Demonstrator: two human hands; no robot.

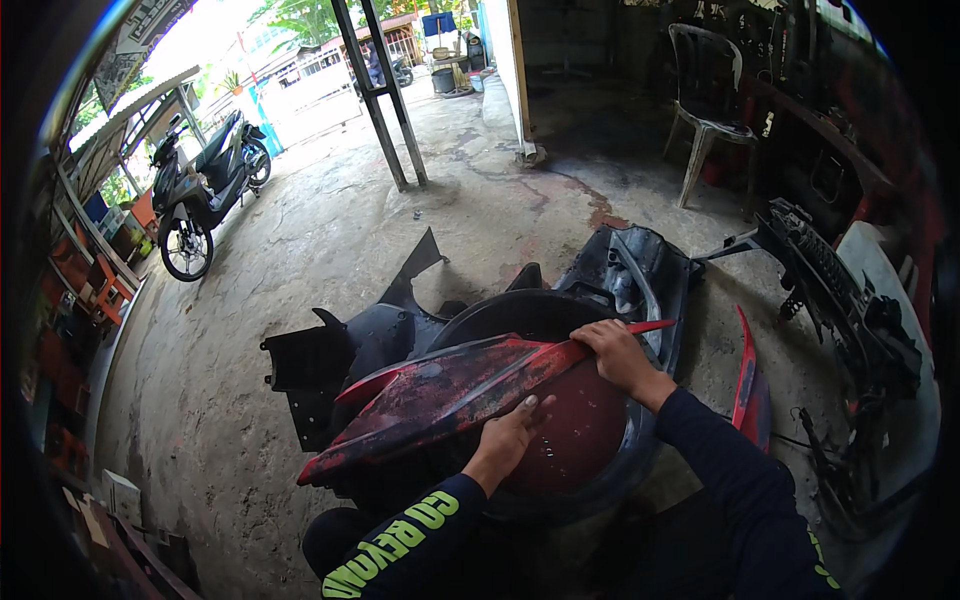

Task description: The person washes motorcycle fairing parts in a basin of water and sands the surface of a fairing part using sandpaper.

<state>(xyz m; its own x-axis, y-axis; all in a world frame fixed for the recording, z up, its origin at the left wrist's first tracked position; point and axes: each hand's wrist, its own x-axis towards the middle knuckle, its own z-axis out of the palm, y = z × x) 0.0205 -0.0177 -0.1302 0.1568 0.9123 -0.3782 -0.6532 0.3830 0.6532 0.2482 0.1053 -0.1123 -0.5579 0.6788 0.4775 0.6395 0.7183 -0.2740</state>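
A long, pointed red motorcycle body panel [430, 395], scuffed with dark and greyish patches, lies slanted over a round black basin [510, 312]. Reddish liquid or a reddish bottom [575, 430] shows inside the basin. My right hand [615, 352] is closed over the panel's narrow right end, fingers wrapped across its upper edge. Along the lower edge, near the middle, my left hand [508, 440] rests against the panel with fingers stretched out. What lies under the left palm is hidden.
Black plastic fairings [395, 330] lie behind the basin, with a dark, wet-looking part [635, 270] beside them. Another red panel [748, 380] stands at right, near a black frame piece [850, 310]. Farther off are a scooter [205, 190], a metal post [380, 100] and a plastic chair [705, 110].
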